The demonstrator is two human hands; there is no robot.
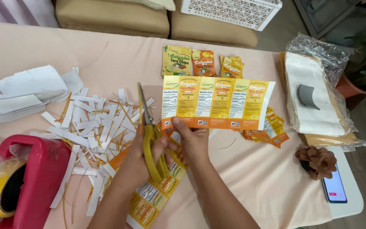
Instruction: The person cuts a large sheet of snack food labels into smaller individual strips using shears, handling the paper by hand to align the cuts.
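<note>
My left hand [138, 163] grips yellow-handled scissors [149, 140], whose blades point away from me and are nearly closed. Just right of the blades, my right hand [193, 142] pinches the lower left edge of a sheet of yellow and orange printed labels [217, 104] and holds it up over the table. Under both hands lies a long strip of the same labels [155, 201], running toward the front edge.
White and orange paper offcuts [94, 131] litter the left. Cut label stacks [202, 62] lie behind the sheet, more [274, 127] at its right. A red tape dispenser [34, 178] stands front left. A plastic bag of white sheets [314, 93], a brown scrunchie [316, 161] and a phone [334, 188] lie right.
</note>
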